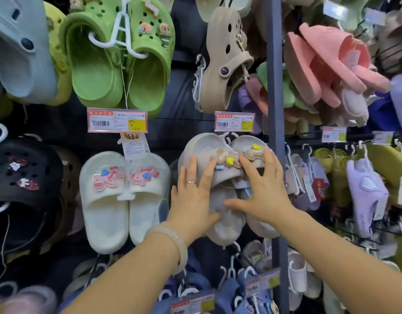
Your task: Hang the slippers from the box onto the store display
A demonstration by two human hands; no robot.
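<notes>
2 hands, left hand (192, 198) and right hand (262, 192) spread flat on beige slippers (227, 177), white slippers (123, 196) just beside, price tag (234, 121) above

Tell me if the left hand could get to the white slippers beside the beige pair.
Probably yes. The left hand lies flat on the beige slippers, and the white slippers hang right beside it with nothing between.

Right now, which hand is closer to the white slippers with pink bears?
Left. The left hand rests on the beige slippers just beside the white slippers with pink bears; the right hand lies farther right.
</notes>
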